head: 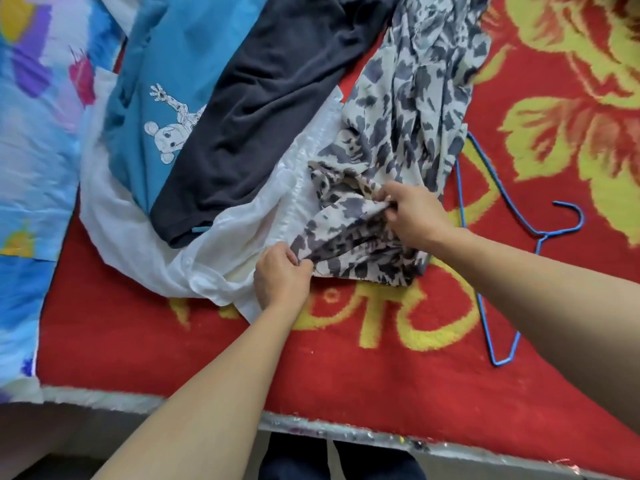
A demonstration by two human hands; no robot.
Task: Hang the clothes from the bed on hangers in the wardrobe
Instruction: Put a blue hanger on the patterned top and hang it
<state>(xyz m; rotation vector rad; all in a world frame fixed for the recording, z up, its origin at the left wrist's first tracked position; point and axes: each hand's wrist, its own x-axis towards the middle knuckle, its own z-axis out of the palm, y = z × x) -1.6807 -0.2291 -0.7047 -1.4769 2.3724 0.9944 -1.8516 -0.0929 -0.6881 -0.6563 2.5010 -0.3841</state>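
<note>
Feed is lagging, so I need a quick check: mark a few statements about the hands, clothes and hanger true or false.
1. Both hands grip the patterned garment. True: the left hand and the right hand each pinch the patterned garment.
2. The hanger lies on the blanket. True: the hanger rests on the blanket, at the patterned garment's right edge.
3. The dark garment is on the hanger. False: the dark garment lies flat on the bed, partly over the white garment.
4. The right hand holds the hanger. False: no hand touches it.
</note>
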